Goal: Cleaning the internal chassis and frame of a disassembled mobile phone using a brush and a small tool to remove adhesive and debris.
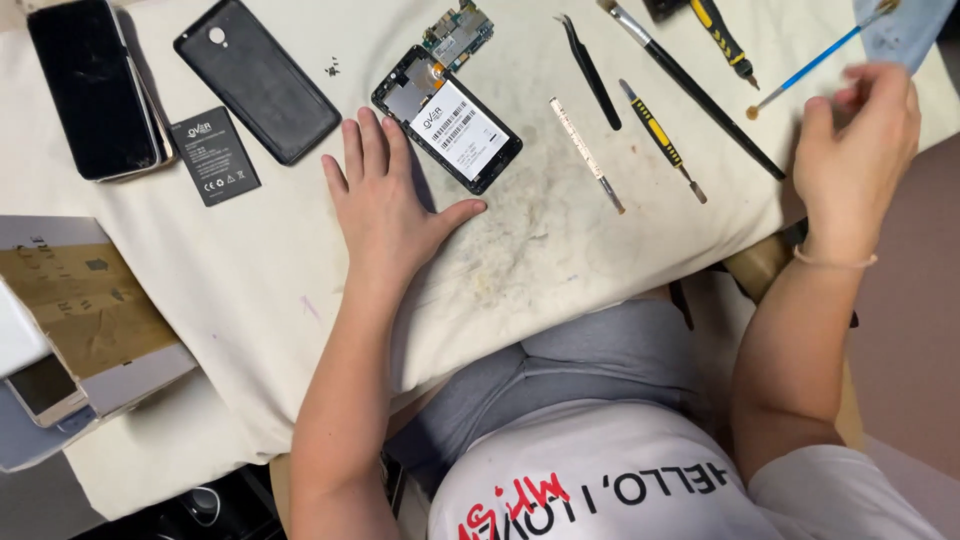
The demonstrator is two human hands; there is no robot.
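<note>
Head view: right hand [855, 150] motion-blurred at the cloth's right edge, fingers loosely curled near a blue swab [815, 60]; cannot tell if it grips anything. Top tools cut off by the frame. Around: tweezers [590, 70], black brush [700, 95], yellow pry tool [660, 140], white stick [585, 155], loose circuit board [457, 32], back cover [257, 80], battery [214, 156], second phone [90, 90]. Left hand [385, 205] open, flat on the cloth [250, 270], fingertips just beside the opened phone [447, 118], which lies back-up, label showing.

Left hand [390, 205] flat, fingers [365, 150] spread, right hand [858, 150] raised (blurred), loosely curled
</note>
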